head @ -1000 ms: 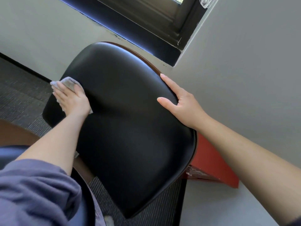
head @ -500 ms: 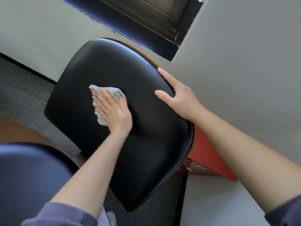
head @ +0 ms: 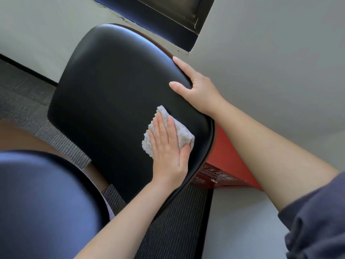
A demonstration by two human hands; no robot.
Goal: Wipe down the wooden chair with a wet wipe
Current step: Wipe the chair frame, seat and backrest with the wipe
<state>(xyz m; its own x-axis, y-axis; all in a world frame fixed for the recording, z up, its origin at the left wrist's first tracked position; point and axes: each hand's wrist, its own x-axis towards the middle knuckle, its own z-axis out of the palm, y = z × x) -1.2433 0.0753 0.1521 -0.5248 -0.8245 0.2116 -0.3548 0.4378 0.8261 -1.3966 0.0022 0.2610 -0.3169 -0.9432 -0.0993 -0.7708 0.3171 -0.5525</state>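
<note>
The chair [head: 112,94] fills the middle of the view: a black padded backrest with a thin brown wooden rim. My left hand [head: 169,152] lies flat on the pad near its right edge, pressing a crumpled white wet wipe [head: 180,130] against it. My right hand [head: 197,92] grips the backrest's right rim, thumb on the black pad and fingers along the edge.
A red box [head: 229,165] with printed lettering stands on the floor behind the chair's right edge, against the grey wall [head: 280,62]. Dark striped carpet [head: 173,221] lies below. A blue rounded seat [head: 43,202] sits at lower left. A dark window frame [head: 168,19] is above.
My left hand has slid the wipe across the backrest from its left edge through the middle to the right side. My right hand has kept its grip on the rim.
</note>
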